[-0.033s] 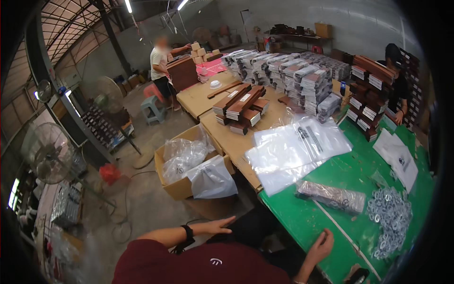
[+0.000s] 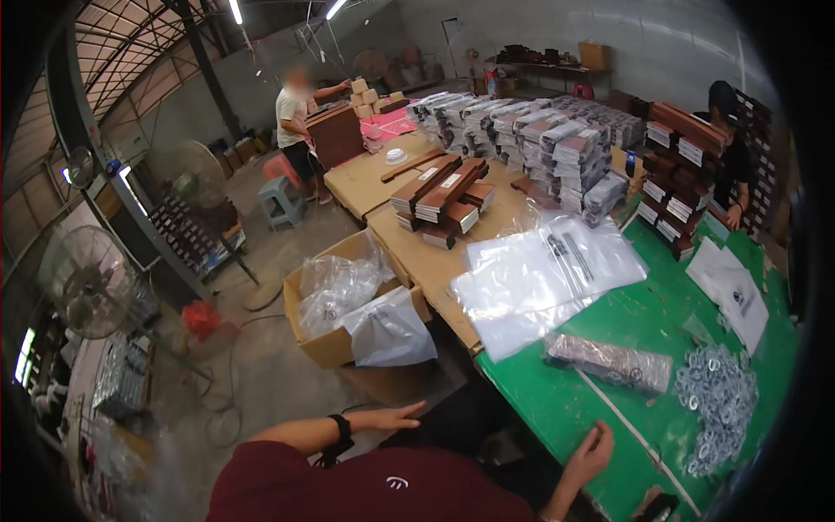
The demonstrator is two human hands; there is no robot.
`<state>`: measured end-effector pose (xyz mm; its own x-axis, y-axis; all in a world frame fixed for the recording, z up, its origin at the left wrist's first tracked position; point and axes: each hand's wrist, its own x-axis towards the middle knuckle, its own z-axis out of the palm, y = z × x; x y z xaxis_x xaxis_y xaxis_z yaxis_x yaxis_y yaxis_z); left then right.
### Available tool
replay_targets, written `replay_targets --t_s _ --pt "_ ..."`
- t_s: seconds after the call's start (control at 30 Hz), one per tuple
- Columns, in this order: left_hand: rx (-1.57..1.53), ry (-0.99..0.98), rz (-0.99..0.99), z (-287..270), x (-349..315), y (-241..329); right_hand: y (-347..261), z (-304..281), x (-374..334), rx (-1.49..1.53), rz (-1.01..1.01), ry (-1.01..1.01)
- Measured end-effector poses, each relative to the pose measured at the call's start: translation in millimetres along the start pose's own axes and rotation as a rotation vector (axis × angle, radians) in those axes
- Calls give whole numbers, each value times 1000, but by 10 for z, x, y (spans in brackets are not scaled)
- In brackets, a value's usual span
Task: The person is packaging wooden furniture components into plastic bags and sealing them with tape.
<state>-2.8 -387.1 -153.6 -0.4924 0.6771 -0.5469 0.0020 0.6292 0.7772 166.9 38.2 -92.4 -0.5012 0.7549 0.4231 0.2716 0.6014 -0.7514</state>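
My left hand [image 2: 397, 418] is held out in front of my body with fingers stretched, nothing in it. On the green table's edge lies my right hand [image 2: 591, 454], its fingers loosely bent and no object visible in them. Beyond it on the green tabletop [image 2: 565, 404] is a long bundle wrapped in clear plastic [image 2: 609, 362]. To the right of that bundle spreads a heap of small grey-blue ring-shaped pieces [image 2: 718, 404]. Flat clear plastic bags [image 2: 548, 274] with dark print lie across the join of the green and brown tables.
An open cardboard box [image 2: 323, 346] of plastic bags stands left of the tables. Brown slats [image 2: 444, 196] and wrapped stacks [image 2: 565, 157] fill the far tabletop. Two people [image 2: 296, 117] [image 2: 726, 165] work beyond. A stool [image 2: 281, 203] and fans [image 2: 87, 283] stand at left.
My left hand has shifted very slightly to the left. My right hand and the things on the table look the same.
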Motion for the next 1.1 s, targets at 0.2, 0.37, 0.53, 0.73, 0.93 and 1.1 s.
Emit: replay_targets --t_s 0.2,0.37,0.53,0.73,0.93,1.1 --pt "-25 -431 -750 41 -751 -918 28 -3 13 -37 -2 -20" --pt "508 -265 -317 484 -940 -941 -35 -49 17 -82 -61 -31" --pt "-80 75 -289 887 -951 -901 -57 -84 21 -63 -24 -119" --pt "734 -196 -403 1038 -1055 -1108 -86 -104 22 -40 -30 -111" --pt "1835 -460 -31 1231 -1032 -1147 -135 -136 58 -1 -22 -146" --pt "1646 -461 -87 1102 -791 -697 -136 -188 67 -9 -64 -168"
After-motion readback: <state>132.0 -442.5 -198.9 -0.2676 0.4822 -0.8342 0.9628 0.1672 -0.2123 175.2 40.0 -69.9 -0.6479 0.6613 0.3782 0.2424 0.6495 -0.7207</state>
